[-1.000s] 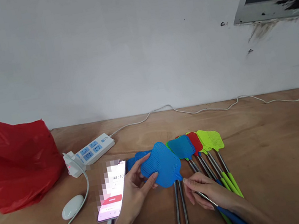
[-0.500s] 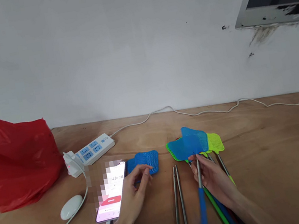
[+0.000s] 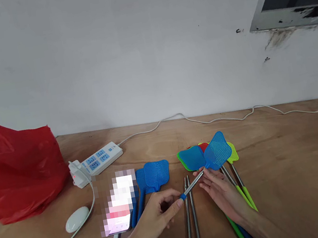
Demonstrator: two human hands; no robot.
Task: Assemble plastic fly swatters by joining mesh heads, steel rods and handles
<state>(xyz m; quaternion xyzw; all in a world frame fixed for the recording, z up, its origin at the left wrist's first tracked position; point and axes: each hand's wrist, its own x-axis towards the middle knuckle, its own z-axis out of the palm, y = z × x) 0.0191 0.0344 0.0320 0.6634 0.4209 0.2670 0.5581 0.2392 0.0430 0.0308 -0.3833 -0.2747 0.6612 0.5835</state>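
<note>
A blue mesh-headed fly swatter with a short steel shaft (image 3: 212, 158) was held in the air between the two hands, just above a wooden tabletop (image 3: 295, 177). The right hand (image 3: 221, 190) was closed lightly about the shaft just below the blue head, and the left hand (image 3: 157, 215) pinched the blue end cap at the near end of the shaft between thumb and forefinger. The swatter lay tilted, head up and to the right, over a fanned row of finished swatters with blue, red and lime-green heads (image 3: 195, 157), whose green and blue handles ran back under the right forearm.

Two bare steel rods (image 3: 190, 212) lay side by side on the table between the hands, apart from both. Two more blue swatters (image 3: 152, 175) lay left of them, beside a smartphone with a lit screen (image 3: 119, 208).

The step in hand was judged to be the working of the telescopic shaft: the tube looked collapsed, with the end held by one hand and the head end by the other. The next move would call for a steady pull or push along the shaft's own line, with the pinch on the cap kept firm and the head kept clear of the row beneath.

A white power strip (image 3: 97, 162), a white oval charger (image 3: 76, 219) and a red plastic bag (image 3: 13, 165) stood well apart on the left.
</note>
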